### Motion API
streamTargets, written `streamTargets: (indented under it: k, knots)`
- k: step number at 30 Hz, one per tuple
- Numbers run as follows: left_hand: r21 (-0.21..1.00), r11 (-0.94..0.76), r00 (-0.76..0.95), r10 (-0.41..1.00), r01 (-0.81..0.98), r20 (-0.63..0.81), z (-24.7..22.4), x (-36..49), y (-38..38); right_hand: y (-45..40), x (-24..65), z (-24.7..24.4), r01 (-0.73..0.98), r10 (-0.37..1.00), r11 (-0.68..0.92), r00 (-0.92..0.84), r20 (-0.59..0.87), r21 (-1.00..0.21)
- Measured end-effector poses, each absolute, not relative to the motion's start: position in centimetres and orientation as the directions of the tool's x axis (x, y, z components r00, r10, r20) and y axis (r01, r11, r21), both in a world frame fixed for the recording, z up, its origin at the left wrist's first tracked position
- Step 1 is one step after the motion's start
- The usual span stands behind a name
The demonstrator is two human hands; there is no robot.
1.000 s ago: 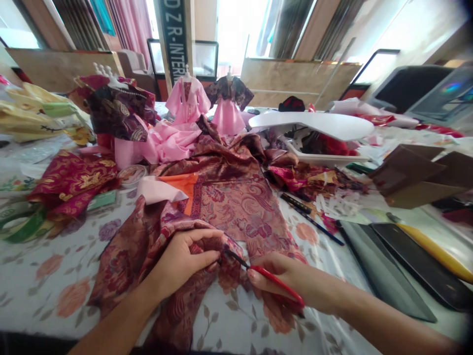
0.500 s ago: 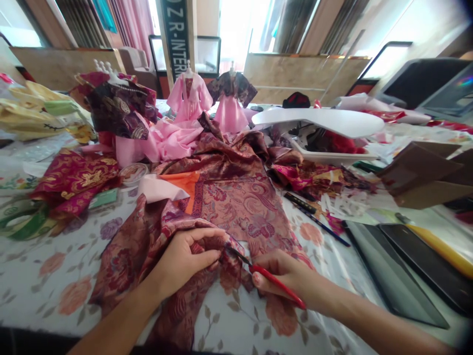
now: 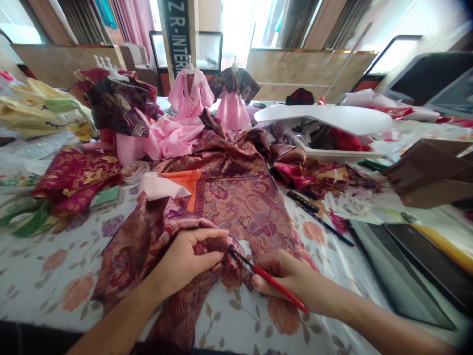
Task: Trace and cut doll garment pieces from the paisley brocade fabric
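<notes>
Brocade fabric (image 3: 254, 207) in reddish brown with a floral weave lies on the table, partly bunched towards me. My left hand (image 3: 195, 254) is closed on a gathered fold of it, thumb and fingers pressed together. In my right hand (image 3: 283, 273) is a slim red-handled tool (image 3: 279, 287) with narrow dark jaws. Its tip meets the bunched fold just beside my left fingertips, and the very end is hidden in the cloth. An orange piece (image 3: 190, 190) and a pale pink scrap (image 3: 162, 186) lie on the brocade beyond my left hand.
Small dress forms in pink gowns (image 3: 190, 93) and dark tops (image 3: 118, 106) stand behind. On the right are a white board (image 3: 321, 118), a cardboard box (image 3: 424, 170), a dark flat case (image 3: 428, 256) and a pen (image 3: 328, 229). Green tape (image 3: 33, 219) lies left.
The tool's dark jaws look slightly farther apart at the fold. Both hands stay almost in place; the whole view has shifted slightly.
</notes>
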State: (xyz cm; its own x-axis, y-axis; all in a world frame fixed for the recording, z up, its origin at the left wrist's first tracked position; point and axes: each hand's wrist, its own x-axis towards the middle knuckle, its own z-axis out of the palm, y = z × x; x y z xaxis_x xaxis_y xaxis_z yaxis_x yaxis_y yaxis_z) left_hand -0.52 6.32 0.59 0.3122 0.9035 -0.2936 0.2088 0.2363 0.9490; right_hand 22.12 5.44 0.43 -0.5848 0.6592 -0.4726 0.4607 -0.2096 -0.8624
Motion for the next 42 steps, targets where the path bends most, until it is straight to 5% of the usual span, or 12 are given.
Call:
streamTargets:
  k: [42]
  knots:
    - [0.944, 0.183, 0.34, 0.9, 0.274, -0.273, 0.6, -0.7, 6.2, 5.5, 21.6, 1.1, 0.423, 0.627, -0.268, -0.605, -0.49, -0.865]
